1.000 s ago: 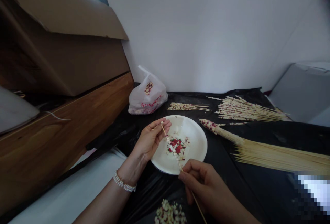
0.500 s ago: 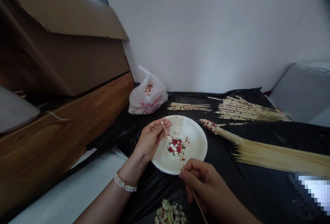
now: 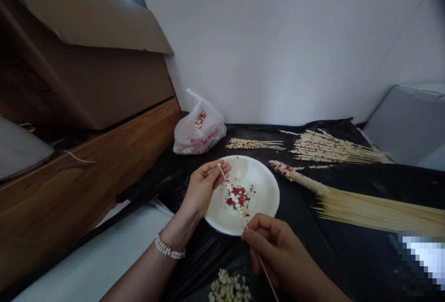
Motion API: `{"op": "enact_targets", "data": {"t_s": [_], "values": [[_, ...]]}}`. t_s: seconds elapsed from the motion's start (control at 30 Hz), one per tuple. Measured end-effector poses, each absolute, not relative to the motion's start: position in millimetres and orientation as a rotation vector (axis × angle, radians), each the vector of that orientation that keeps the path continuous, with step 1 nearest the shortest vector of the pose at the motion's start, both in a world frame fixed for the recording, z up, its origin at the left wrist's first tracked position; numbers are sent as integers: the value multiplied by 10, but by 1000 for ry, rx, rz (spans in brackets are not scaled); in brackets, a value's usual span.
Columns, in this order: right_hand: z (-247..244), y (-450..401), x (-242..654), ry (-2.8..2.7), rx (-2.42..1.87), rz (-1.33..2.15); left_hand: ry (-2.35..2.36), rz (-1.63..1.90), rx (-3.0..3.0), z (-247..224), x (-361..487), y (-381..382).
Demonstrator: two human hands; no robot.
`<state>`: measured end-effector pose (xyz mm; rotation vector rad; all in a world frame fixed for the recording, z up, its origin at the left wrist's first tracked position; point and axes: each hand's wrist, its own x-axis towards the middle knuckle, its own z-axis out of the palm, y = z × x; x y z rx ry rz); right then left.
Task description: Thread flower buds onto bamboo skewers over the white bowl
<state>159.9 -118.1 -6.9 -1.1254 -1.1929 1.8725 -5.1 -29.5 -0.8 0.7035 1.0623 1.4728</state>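
A thin wooden skewer (image 3: 266,272) slants over a white enamel bowl (image 3: 266,190) with a red flower print. Several pale kernels (image 3: 237,201) are threaded along its middle. My right hand (image 3: 274,246) pinches the skewer below the kernels. At the upper tip, the fingers of my left hand (image 3: 205,186) are closed round a pale kernel (image 3: 219,165). A few loose kernels (image 3: 252,189) lie in the bowl. Near the bottom edge is a pile of kernels (image 3: 229,287).
Behind the bowl stand a plastic bag (image 3: 200,128) and a small bundle of filled skewers (image 3: 255,144). A larger bundle (image 3: 327,147) and bare skewers (image 3: 375,207) lie to the right. A cardboard box (image 3: 114,79) rests on the wooden surface (image 3: 139,139) at left.
My left hand has shifted very slightly at the skewer's tip. My right hand keeps its grip in nearly the same place.
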Motion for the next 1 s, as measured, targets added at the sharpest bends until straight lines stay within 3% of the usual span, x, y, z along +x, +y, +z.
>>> {"op": "enact_targets", "data": {"t_s": [0.67,1.0], "values": [[-99,-1158,1623,-1189,-1130,1875,1136,1499,943,-14,-28,-328],[-89,-1163,1619,-1391,-1183,1663,870,1279,331,33,-148,-262]]}}
